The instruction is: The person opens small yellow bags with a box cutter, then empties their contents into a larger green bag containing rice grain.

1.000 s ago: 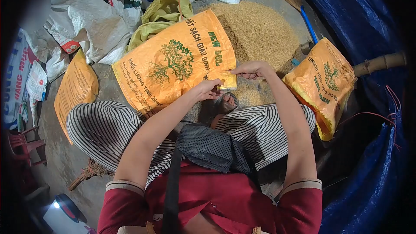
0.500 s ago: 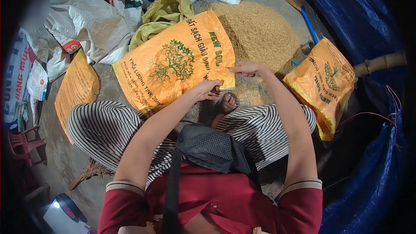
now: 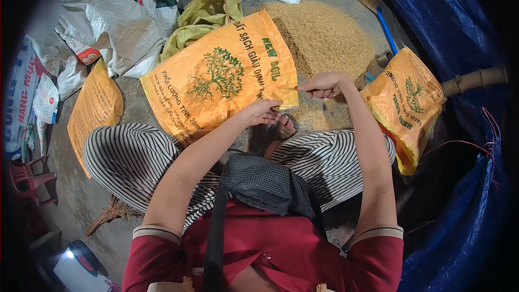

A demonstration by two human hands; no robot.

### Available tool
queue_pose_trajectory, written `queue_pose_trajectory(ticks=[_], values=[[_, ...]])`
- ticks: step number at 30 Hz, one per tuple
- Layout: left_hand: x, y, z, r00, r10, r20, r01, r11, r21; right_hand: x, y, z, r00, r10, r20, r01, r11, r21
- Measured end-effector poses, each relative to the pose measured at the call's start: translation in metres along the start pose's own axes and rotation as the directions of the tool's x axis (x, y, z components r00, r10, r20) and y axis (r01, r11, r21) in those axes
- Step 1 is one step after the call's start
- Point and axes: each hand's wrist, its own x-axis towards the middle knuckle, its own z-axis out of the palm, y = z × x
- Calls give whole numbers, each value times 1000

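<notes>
A large orange printed sack (image 3: pixel 216 75) lies flat in front of me, with a green tree drawn on it. My left hand (image 3: pixel 264 112) is closed on the sack's near right corner, fingers pinching its edge. Just right of that corner, my right hand (image 3: pixel 326 85) is closed around something small and thin that points left toward the sack's yellow edge; what it is cannot be made out. My bare foot (image 3: pixel 285 128) is just below the sack's corner.
Behind the sack is a heap of grain-like husks (image 3: pixel 324 35). A second orange sack (image 3: pixel 405 103) stands right, beside a bamboo pole (image 3: pixel 476 80). White sacks (image 3: pixel 108 21) and a green one (image 3: pixel 208 11) lie upper left. Another orange sheet (image 3: pixel 97 108) is left; a blue tarp (image 3: pixel 454 16) hangs right.
My right hand has moved right and slightly up, away from the sack's edge, and a thin thing now shows at its fingertips. My left hand has barely moved.
</notes>
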Motion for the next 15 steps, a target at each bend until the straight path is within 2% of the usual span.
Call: queue_pose_trajectory(ticks=[7, 11, 13, 15], values=[[3, -1, 3, 1000, -12, 23, 12, 1000, 10, 6, 16, 4, 993, 112, 22, -113, 994, 13], [3, -2, 5, 1000, -12, 18, 11, 1000, 9, 18, 24, 7, 992, 120, 41, -123, 990, 76], [3, -2, 4, 999, -14, 35, 15, 1000, -12, 22, 23, 8, 994, 47, 95, -57, 993, 105], [1, -1, 3, 999, -15, 34, 16, 1000, -24, 23, 20, 11, 996, 51, 76, -61, 990, 126]])
